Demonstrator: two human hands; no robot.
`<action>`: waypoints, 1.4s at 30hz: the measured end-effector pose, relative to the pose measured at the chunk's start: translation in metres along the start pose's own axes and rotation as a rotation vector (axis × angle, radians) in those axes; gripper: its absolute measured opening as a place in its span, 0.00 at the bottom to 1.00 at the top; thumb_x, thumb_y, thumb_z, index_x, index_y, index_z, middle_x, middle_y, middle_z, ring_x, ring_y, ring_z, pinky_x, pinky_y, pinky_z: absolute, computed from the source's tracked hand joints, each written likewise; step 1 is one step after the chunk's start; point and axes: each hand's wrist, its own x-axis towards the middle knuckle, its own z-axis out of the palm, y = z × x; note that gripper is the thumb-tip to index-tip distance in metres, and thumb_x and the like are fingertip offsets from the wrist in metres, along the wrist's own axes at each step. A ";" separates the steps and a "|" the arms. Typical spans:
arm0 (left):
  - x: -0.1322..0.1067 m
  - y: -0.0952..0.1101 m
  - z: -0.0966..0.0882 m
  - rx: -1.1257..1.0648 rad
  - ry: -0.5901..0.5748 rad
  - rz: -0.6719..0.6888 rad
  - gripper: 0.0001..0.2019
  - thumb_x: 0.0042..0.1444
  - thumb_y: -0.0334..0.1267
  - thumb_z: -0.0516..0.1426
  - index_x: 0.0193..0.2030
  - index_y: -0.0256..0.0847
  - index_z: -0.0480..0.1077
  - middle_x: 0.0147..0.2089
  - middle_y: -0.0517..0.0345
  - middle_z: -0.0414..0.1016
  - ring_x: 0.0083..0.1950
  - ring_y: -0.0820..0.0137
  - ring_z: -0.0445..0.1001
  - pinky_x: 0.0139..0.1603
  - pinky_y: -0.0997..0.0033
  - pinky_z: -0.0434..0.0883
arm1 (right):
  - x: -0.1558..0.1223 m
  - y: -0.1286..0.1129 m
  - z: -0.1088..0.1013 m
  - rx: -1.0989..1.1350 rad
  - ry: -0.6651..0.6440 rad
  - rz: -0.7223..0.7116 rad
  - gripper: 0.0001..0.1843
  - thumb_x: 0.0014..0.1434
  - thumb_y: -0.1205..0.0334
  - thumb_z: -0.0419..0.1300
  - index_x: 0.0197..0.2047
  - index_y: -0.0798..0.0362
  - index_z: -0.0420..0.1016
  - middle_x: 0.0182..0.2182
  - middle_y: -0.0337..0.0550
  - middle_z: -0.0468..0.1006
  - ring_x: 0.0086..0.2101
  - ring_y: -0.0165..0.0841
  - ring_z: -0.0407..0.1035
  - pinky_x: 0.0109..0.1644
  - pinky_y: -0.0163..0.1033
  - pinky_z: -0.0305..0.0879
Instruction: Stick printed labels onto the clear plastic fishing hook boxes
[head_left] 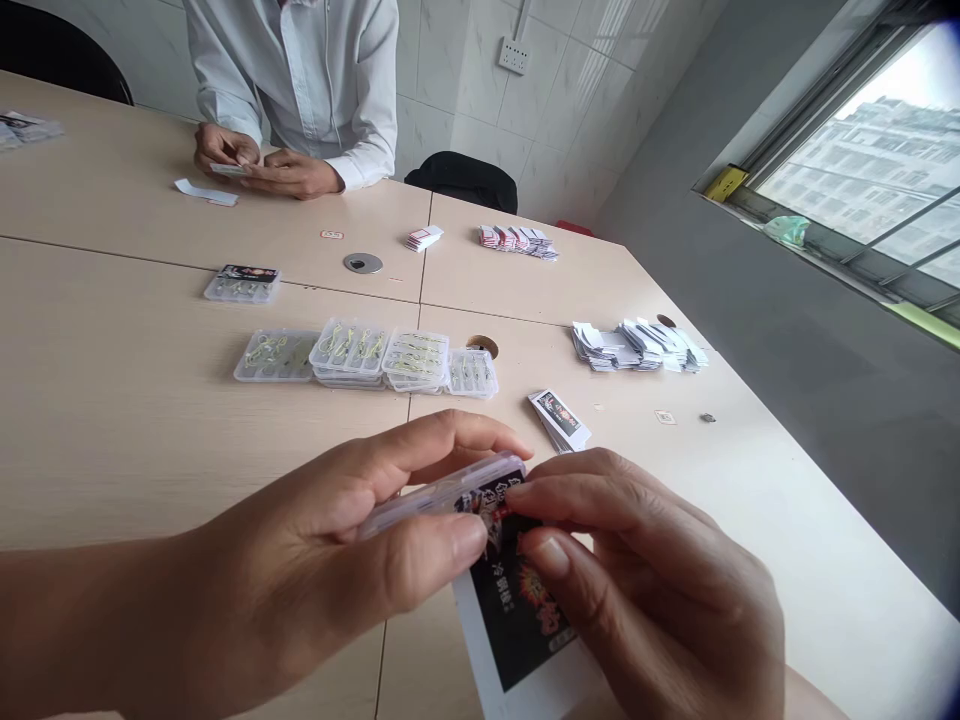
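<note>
My left hand (pixel 330 540) grips a small clear plastic box (pixel 442 490) by its edge, thumb in front and fingers curled over the top. My right hand (pixel 652 570) pinches a black printed label card (pixel 517 610) with a white border against the box, thumb and forefinger closed on it. Both hands meet low in the centre of the view, above the light wooden table (pixel 112 400).
Several clear boxes of hooks (pixel 367 355) lie in a row mid-table, one more labelled box (pixel 242 283) further left. Stacks of label cards (pixel 637 345) (pixel 559 418) (pixel 517 238) sit right. Across the table a person in a white shirt (pixel 300 70) handles a card.
</note>
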 end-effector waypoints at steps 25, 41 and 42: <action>0.014 0.017 0.011 -0.070 0.010 0.101 0.16 0.74 0.40 0.53 0.61 0.67 0.71 0.53 0.70 0.79 0.52 0.71 0.78 0.56 0.78 0.76 | 0.002 0.001 -0.002 -0.030 0.013 0.002 0.12 0.62 0.75 0.66 0.46 0.52 0.82 0.35 0.42 0.86 0.34 0.30 0.81 0.36 0.28 0.81; 0.014 0.017 0.011 -0.043 0.029 0.087 0.16 0.74 0.40 0.54 0.61 0.67 0.71 0.54 0.70 0.79 0.53 0.71 0.78 0.56 0.77 0.76 | 0.001 0.000 -0.001 -0.041 0.009 0.015 0.11 0.63 0.74 0.66 0.46 0.52 0.82 0.35 0.42 0.85 0.34 0.30 0.82 0.35 0.28 0.81; 0.014 0.018 0.011 -0.048 0.027 0.086 0.15 0.74 0.40 0.54 0.61 0.68 0.71 0.53 0.70 0.79 0.53 0.71 0.78 0.56 0.78 0.76 | 0.001 0.000 -0.001 -0.040 0.010 0.014 0.11 0.62 0.75 0.66 0.46 0.53 0.82 0.35 0.42 0.85 0.34 0.30 0.82 0.35 0.28 0.81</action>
